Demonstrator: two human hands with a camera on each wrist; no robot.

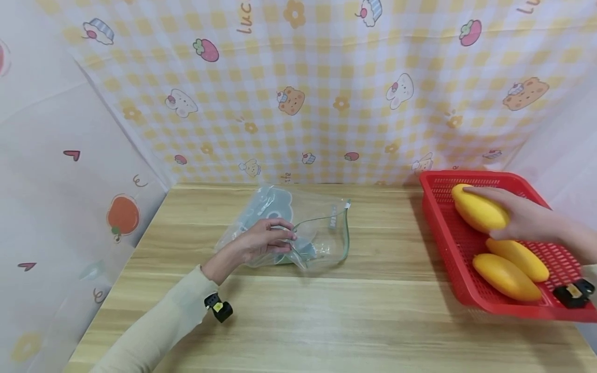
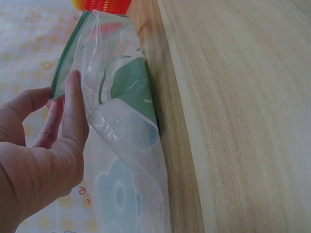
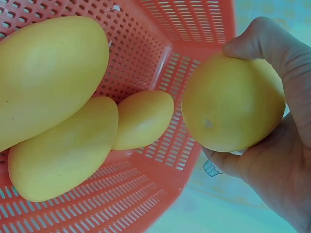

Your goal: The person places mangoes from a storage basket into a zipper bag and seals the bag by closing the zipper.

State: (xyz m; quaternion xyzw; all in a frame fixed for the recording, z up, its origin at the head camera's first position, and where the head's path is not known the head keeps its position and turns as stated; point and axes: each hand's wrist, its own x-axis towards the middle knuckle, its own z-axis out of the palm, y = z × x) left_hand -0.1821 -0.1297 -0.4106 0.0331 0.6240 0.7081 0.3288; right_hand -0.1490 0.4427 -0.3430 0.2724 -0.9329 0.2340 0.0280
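A clear zip-lock bag (image 1: 275,204) with a blue flower print and a green zip lies on the wooden table. My left hand (image 1: 263,238) pinches it at the edge of its mouth, which gapes toward the right. In the left wrist view the thumb and fingers (image 2: 74,107) meet the bag by the green zip (image 2: 68,56). Over the red basket (image 1: 440,238), my right hand (image 1: 531,215) grips a yellow mango (image 1: 480,207), thumb on one side and fingers on the other. More mangoes (image 3: 63,150) lie inside the basket, close beside the held one.
The basket has perforated walls and stands at the table's right side. Behind the table (image 1: 326,321) hangs a yellow checked cloth (image 1: 326,77) with cartoon prints. A white printed sheet (image 1: 84,207) covers the left side.
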